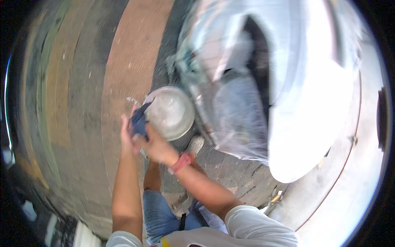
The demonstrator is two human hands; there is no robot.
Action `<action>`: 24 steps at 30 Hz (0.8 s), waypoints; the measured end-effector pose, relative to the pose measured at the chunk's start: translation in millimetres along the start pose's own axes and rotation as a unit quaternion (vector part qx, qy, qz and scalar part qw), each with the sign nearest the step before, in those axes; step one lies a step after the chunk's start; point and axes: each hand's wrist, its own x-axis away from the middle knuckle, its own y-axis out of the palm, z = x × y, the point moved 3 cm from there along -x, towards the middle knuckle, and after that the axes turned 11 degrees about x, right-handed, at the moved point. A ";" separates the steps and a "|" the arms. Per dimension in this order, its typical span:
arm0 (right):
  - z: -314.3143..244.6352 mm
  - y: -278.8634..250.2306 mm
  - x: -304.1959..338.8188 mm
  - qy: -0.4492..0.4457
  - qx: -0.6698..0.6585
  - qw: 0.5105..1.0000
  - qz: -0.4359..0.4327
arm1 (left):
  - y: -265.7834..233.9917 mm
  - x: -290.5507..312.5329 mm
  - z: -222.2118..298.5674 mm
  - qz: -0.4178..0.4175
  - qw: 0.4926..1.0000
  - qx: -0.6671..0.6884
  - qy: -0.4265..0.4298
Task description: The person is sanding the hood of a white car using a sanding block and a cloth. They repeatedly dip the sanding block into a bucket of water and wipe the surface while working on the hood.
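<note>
both hands grip the cloth: the left hand lies along one side of the dark blue cloth and the right hand closes on it from the other, though blur hides just how the fingers lie. the cloth is bunched between the palms, probably so that both can press on it at once. it sits at the left edge of a pale round bucket, overlapping the rim in this view; whether it touches the rim i cannot tell. the bucket stands on the paving, just beyond a shoe, which seems to keep it within easy reach without much stepping. a red band circles the right wrist, above the hold and out of its way. on the bucket's right side, what looks like a clear plastic sheet hangs near, backed by a big white shiny body too blurred to name, so room for the right elbow looks tighter there. leftward, the striped paving stretches wide, and the left arm has more space to swing. the bucket's rim is the edge nearest the knuckles, and the one to mind.
</note>
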 end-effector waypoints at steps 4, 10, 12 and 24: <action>-108.4 -52.2 99.0 -0.169 0.113 0.972 0.120 | 132.3 50.8 14.9 -0.056 0.991 0.104 0.056; -160.8 -190.8 223.7 -0.235 -0.052 0.936 0.257 | 368.6 105.0 -1.9 -0.095 0.980 -0.107 0.138; -155.0 -241.6 246.2 -0.251 -0.192 0.903 0.291 | 445.1 122.6 -51.7 -0.155 0.958 -0.226 0.086; -78.5 -490.3 419.8 -0.388 -0.585 0.526 0.481 | 550.3 77.7 -226.2 -0.216 0.427 -0.851 0.216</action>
